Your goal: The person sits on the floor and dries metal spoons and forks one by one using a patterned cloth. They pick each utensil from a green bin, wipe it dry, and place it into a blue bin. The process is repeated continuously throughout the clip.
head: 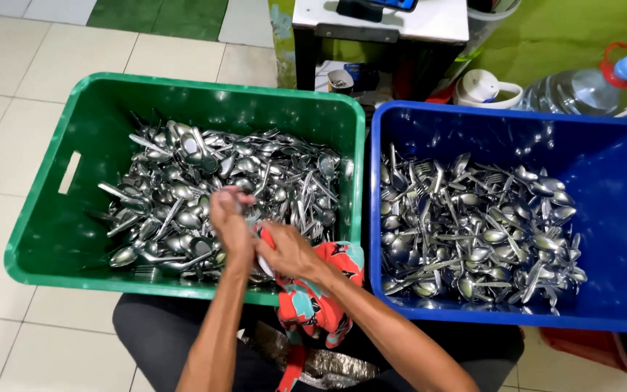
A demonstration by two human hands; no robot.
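Over the near rim of the green rectangular plastic crate [52, 239], the left hand [230, 218] was closed around a piece of shiny steel cutlery [244, 207], though which kind was hidden by the fingers. The right hand [288, 250] pressed a red cloth with a blue-green print [321, 297] against it, its fingers curled on the fabric; the cloth hung over the crate's edge and down onto the person's lap.

The green crate held a loose heap of stainless steel spoons and forks [219, 181], smooth, bright and tangled at every angle. Just beside it on the right, touching or nearly so, stood a blue rectangular plastic crate [618, 181] with a flatter spread of similar spoons and forks [473, 232]. Both sat on a pale tiled floor [9, 131]. Beyond them were a clear plastic water jug with a blue cap [582, 87] and a white lidded tub [484, 87].

The polished metal looked slippery, so the held piece could probably slide out of the cloth and drop back into the heap. The dangling cloth might also snag on fork tines near the rim.
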